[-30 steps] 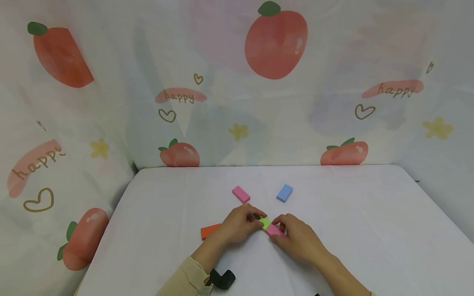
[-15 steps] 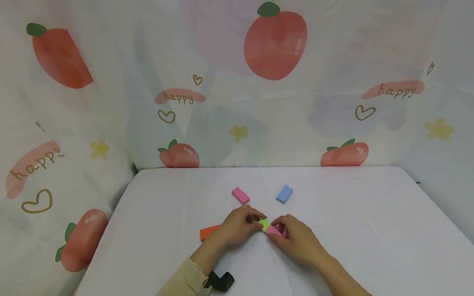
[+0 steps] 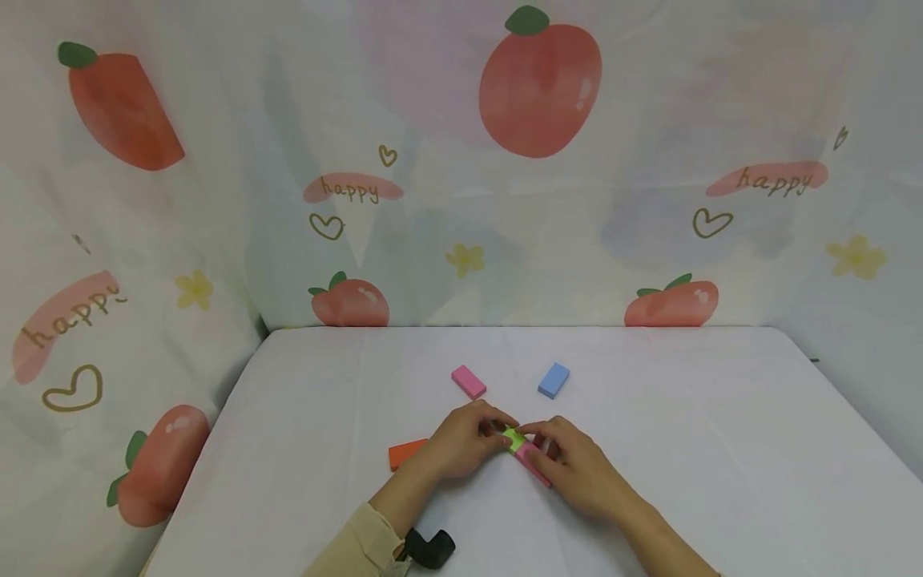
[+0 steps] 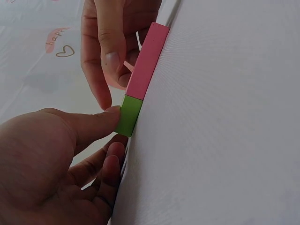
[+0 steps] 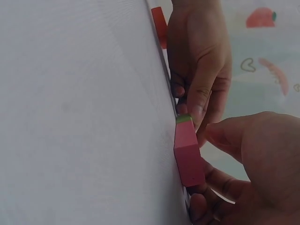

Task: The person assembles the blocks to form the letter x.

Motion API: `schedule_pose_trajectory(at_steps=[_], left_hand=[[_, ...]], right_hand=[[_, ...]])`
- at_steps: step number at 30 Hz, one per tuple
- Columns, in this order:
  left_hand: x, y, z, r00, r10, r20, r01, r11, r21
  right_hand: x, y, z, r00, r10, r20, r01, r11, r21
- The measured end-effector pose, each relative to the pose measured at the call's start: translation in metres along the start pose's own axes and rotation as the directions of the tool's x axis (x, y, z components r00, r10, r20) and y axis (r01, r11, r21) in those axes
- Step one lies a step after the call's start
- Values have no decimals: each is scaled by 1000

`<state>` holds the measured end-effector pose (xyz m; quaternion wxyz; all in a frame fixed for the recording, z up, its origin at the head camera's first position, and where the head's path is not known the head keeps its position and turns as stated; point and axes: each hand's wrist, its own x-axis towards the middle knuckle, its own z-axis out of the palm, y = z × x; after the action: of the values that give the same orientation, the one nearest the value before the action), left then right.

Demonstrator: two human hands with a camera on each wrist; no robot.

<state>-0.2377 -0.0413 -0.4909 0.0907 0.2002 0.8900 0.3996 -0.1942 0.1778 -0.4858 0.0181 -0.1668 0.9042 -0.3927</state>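
In the head view, a green block point(image 3: 515, 439) and a pink block point(image 3: 541, 474) lie end to end on the white table point(image 3: 721, 449). My left hand point(image 3: 460, 437) pinches the green block between thumb and fingers. Above the pink block is my right hand point(image 3: 580, 465), its index finger reaching over toward the green one. From the left wrist, the pink block's long side point(image 4: 149, 61) shows fully, with the right thumb point(image 4: 112, 61) apart from it. The right wrist view shows the pink block's end point(image 5: 191, 166) beside loosely bent fingers.
A second pink block point(image 3: 469, 381) and a blue block point(image 3: 554, 381) lie farther back. Partly behind the left wrist is an orange block point(image 3: 407, 454). A black curved piece point(image 3: 429, 550) sits at the left cuff. Printed cloth walls stand behind and to the left.
My right hand has loosened from the pink block, and its index finger has moved left toward the green block. More of the pink block shows. The left hand keeps its pinch.
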Motion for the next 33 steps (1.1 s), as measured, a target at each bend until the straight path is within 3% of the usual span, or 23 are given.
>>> schedule_pose_trajectory(at_steps=[16,33], left_hand=[[2,-1,0,1000,-3,4,3,1000,11],[1,-2,1,1000,-1,4,1,1000,15]], right_hand=[[-2,8,3,999,-21,42,17,995,95],[0,10,5,999,-15,35,13,999,45]])
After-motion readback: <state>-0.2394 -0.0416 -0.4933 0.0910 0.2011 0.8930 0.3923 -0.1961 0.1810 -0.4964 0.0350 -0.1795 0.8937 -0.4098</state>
